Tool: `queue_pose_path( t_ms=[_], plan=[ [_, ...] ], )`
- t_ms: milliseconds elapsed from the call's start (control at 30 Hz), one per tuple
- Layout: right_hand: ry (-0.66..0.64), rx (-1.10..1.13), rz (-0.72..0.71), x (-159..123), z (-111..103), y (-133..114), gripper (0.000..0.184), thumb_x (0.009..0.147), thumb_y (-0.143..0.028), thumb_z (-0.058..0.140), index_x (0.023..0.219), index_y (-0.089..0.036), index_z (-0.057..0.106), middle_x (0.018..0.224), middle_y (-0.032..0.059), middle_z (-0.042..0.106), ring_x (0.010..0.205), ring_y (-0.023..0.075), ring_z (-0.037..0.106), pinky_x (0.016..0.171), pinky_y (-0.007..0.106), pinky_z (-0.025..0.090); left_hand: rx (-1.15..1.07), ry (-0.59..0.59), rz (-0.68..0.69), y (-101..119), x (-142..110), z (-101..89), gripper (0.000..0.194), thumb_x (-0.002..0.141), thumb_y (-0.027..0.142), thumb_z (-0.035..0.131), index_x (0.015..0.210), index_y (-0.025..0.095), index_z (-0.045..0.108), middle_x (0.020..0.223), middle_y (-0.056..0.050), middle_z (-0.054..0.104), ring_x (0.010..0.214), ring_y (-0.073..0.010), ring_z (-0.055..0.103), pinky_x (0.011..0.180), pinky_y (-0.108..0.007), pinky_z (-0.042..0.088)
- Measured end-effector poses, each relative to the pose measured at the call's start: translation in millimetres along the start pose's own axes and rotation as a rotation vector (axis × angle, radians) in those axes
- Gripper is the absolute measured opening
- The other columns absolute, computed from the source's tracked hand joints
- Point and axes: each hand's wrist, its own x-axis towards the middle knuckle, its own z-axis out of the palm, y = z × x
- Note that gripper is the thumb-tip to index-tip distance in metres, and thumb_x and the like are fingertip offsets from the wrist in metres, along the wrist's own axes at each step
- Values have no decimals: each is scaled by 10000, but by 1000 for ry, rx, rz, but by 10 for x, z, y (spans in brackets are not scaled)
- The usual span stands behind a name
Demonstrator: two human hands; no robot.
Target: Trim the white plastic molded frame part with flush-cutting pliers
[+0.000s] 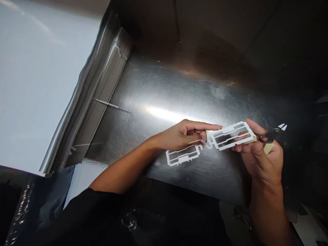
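A white plastic moulding spans both hands: a right rectangular frame with wavy crossbars joins a left frame by a thin curved runner. My left hand is closed around the runner, its index finger stretched along the right frame's upper edge. My right hand grips the right frame's far end between thumb and fingers. In that same palm sits a pair of side cutters with cream handles, jaws pointing outward to the upper right. Part of the cutters is hidden by the fingers.
A scratched metal worktop lies beneath my hands. To the left rises a tall stack of sheets under a large white surface. A thin pale stick juts from the stack. Dark panels stand behind.
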Motion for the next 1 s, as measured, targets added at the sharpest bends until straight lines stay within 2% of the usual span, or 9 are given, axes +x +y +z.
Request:
queue_pose_path(
  t_ms=[100,267,367,467,567,667,800,1000],
  plan=[
    [-10,15,27,-13,-10,-5,527,1014,-489,1002,1468,-286,829,968,67,770,745,222,705,709,391,678,31,-29,-6,-8,3,-2,419,1113,427,802,1520,328,789,919,-58,771,875,-204,751,852,-319,598],
    [-13,40,41,-12,-26,0,469,1003,-437,1000,1408,-243,865,918,87,756,717,213,684,642,339,634,42,-56,-4,1,-8,-11,439,1116,408,805,1541,302,772,959,-72,798,920,-212,776,864,-319,604],
    [57,45,5,15,-76,-17,452,990,-408,990,1390,-233,870,907,89,741,693,219,660,609,354,625,-40,30,-45,40,-6,-54,473,1092,481,833,1507,258,789,1118,-121,832,960,-223,795,825,-305,632],
    [201,70,-61,72,-144,-46,489,911,-364,1052,1346,-236,868,940,83,737,684,216,639,614,360,627,-157,219,-8,85,10,-115,590,1053,659,822,1436,210,809,1248,-160,825,958,-234,800,747,-294,655],
    [309,114,-115,139,-173,-66,482,839,-327,1081,1240,-187,851,878,68,696,675,214,599,631,362,614,-180,346,35,117,18,-139,622,1023,700,835,1361,177,826,1189,-157,833,882,-216,787,632,-253,630],
    [372,150,-107,183,-151,-67,408,821,-297,1060,1110,-154,808,848,52,647,672,200,560,623,347,590,-169,325,3,124,16,-105,531,987,591,924,1306,174,843,1092,-136,840,774,-178,754,539,-209,580],
    [391,158,-78,193,-126,-46,406,832,-323,1068,1070,-151,787,835,48,633,672,196,555,623,333,578,-228,309,-15,99,25,-45,387,976,497,960,1180,179,876,1036,-115,839,736,-141,719,509,-171,541],
    [361,110,-87,171,-142,-20,482,868,-463,1091,1080,-154,788,863,65,643,683,202,557,626,343,581,-282,375,-15,82,65,-50,460,944,572,969,1122,158,878,1011,-130,834,675,-124,672,457,-162,450]
  ],
)
